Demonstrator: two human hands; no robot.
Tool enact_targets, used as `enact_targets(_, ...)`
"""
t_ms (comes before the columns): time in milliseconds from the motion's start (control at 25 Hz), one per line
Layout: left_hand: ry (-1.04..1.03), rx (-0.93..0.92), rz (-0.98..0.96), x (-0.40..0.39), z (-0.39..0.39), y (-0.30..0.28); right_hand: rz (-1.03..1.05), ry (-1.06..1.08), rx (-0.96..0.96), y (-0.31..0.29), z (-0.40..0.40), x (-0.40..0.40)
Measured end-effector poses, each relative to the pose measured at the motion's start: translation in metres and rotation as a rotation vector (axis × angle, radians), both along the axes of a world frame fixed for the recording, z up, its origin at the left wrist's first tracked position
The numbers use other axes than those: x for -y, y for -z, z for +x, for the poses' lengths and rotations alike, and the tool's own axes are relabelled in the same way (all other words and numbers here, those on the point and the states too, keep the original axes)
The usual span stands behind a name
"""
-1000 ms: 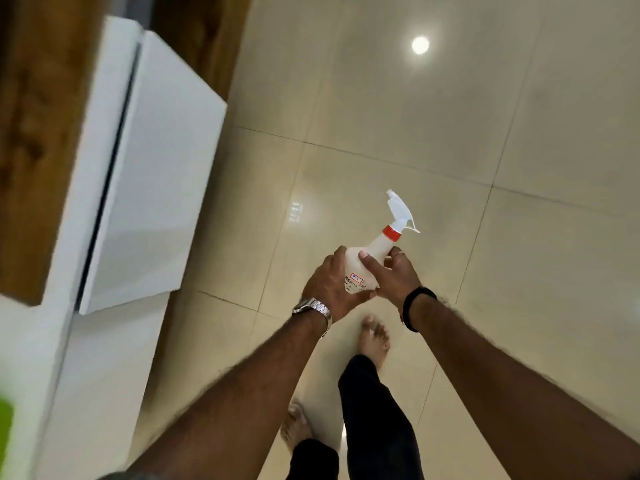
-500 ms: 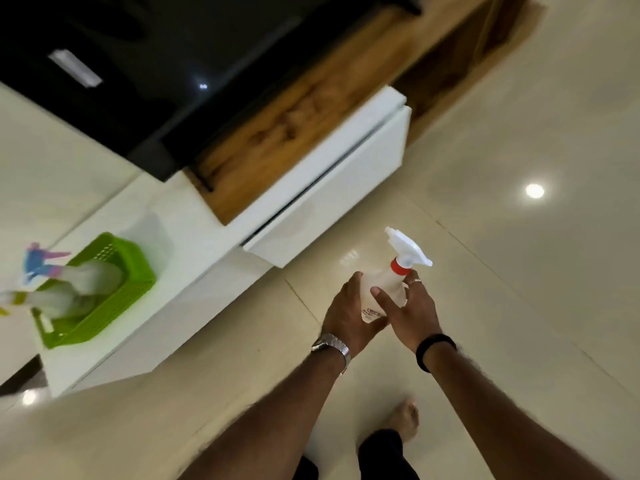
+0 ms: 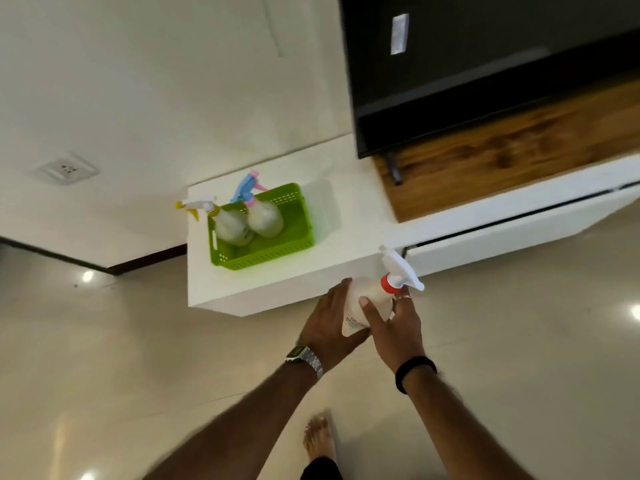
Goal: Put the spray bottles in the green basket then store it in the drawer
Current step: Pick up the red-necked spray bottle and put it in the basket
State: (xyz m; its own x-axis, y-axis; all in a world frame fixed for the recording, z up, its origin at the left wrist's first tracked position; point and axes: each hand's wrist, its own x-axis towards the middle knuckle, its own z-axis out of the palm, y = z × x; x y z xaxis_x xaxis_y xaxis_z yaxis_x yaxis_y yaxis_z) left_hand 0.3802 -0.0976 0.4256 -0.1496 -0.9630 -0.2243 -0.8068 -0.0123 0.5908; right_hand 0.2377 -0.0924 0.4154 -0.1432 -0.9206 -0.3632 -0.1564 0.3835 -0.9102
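Observation:
A white spray bottle with a red collar and white trigger is gripped by both hands over the floor, just in front of the white cabinet. My left hand wraps its lower body; my right hand clasps its upper side. The green basket stands on the cabinet top, up and left of my hands. Inside it stand a bottle with a yellow trigger and a bottle with a blue and pink trigger.
A slightly open white drawer runs along the cabinet to the right. Above it are a wooden panel and a black screen. A wall socket is at the left. My bare foot is on the glossy tile floor.
The view has swung round to the left, bringing the basket and cabinet in front of me. Both hands, still holding the bottle, are now close to the cabinet's front edge.

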Motion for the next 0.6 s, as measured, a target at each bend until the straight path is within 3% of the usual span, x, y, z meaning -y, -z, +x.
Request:
enact_targets(160, -0.045, 0.033, -0.079, 0.022, 0.102, -0.005, -0.082, -0.137, -0.045, -0.012, 0.092, 0.042)
enact_targets(280, -0.065, 0.193, -0.114, 0.045, 0.170, 0.006, -0.147, -0.197, -0.081, -0.019, 0.152, 0.079)
enact_targets(440, -0.065, 0.458, 0.039, 0.060, 0.240, 0.033, -0.162, -0.198, -0.199, -0.020, 0.205, 0.124)
enact_targets(600, -0.071, 0.492, 0.079, 0.051, 0.270, 0.061, -0.201, -0.277, -0.272, -0.005, 0.248, 0.151)
